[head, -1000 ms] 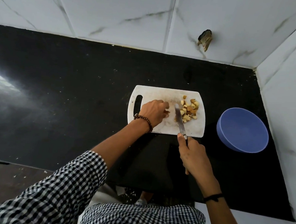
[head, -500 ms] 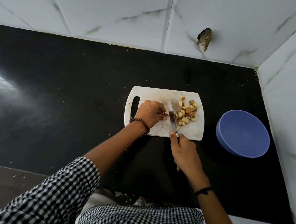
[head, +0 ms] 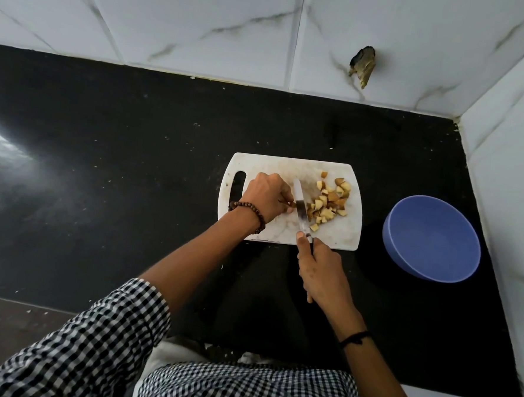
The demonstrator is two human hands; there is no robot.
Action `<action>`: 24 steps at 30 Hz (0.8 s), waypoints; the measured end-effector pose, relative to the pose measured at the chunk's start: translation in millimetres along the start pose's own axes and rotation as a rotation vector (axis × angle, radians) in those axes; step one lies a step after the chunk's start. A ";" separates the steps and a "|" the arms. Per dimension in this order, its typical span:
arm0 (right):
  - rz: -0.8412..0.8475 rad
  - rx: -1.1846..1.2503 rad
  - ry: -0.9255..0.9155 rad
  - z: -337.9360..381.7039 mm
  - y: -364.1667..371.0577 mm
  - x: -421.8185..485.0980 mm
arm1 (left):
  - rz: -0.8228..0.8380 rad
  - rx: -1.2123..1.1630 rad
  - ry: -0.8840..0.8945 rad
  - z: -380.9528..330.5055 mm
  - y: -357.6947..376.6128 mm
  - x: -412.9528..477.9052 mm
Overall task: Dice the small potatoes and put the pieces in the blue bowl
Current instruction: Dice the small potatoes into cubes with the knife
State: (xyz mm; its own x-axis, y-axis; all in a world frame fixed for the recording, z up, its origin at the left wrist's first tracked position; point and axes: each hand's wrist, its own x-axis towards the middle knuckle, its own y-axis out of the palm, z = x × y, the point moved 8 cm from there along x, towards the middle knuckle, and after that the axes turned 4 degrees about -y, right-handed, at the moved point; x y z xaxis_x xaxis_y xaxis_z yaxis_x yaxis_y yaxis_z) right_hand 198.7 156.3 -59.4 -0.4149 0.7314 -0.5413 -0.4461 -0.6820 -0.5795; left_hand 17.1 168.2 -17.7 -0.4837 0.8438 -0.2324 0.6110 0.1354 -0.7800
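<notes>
Pinching a brown-skinned potato stub against the scuffed white plastic cutting board with the curled fingers of the left hand, tucked just beside the blade, likely as a cutting guide. Gripping the knife in the right hand, fingers wrapped round the handle (mostly hidden), forefinger along the thin steel spine for steadiness. Leaving the pale, angular diced pieces heaped right of the blade, toward the smooth round blue bowl standing apart on the dark speckled bench, nothing showing inside.
</notes>
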 end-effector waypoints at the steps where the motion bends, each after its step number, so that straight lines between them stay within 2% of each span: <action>1: 0.005 -0.007 0.011 -0.5 0.5 -0.2 | 0.004 0.010 0.002 -1.1 0.1 0.7; 9: 0.036 -0.017 0.006 3.5 -0.5 2.5 | 0.049 0.061 -0.005 -6.8 -0.8 6.7; 17: 0.028 -0.024 -0.035 14.1 1.6 7.3 | 0.021 0.079 0.005 -8.9 -1.3 5.6; 20: 0.016 -0.066 -0.096 26.7 0.0 11.1 | 0.019 0.083 0.003 -9.4 -1.3 4.6; 24: 0.074 -0.151 -0.058 26.5 3.7 5.3 | -0.010 0.066 0.000 -6.5 -1.6 2.8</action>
State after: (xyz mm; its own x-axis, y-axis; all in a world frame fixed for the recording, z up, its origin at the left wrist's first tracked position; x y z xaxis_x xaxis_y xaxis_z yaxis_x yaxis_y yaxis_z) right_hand 173.8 157.7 -48.3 -0.4891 0.6749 -0.5525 -0.2900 -0.7233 -0.6267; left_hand 18.9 173.7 -13.2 -0.4895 0.8426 -0.2247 0.5634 0.1089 -0.8190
